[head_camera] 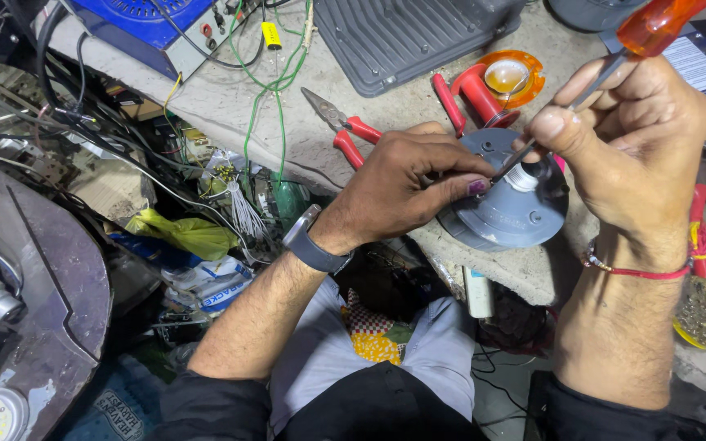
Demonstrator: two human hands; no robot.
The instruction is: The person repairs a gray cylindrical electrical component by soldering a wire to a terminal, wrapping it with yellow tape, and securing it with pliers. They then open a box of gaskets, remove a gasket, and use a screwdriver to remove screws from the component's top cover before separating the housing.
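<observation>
Two hands were seen at work in the head view, both over a round grey housing [510, 214] that lay near the front edge of the rough worktop [230, 98]. The left hand [406, 184] was laid on the housing's near side, its fingers [459, 189] pressed together and pinching a small part at the middle of the housing, where a short silver stub [525, 175] stood up. A dark watch [312, 245] was worn on that wrist. The right hand [635, 139] was held above the housing's right side, its fingers curled and closed around a screwdriver [606, 69] with an orange handle; the metal shaft was slanted down to the left and its tip was set just beside the silver stub, touching the left fingertips or nearly so. A red thread was tied round the right wrist.

Behind the housing, red-handled pliers [345, 126] were laid on the worktop, and a small orange tin [510, 77] was placed further back. A blue box [153, 28] with green wires [275, 82] was set at the far left, and a grey ribbed panel [402, 37] lay beside it.
</observation>
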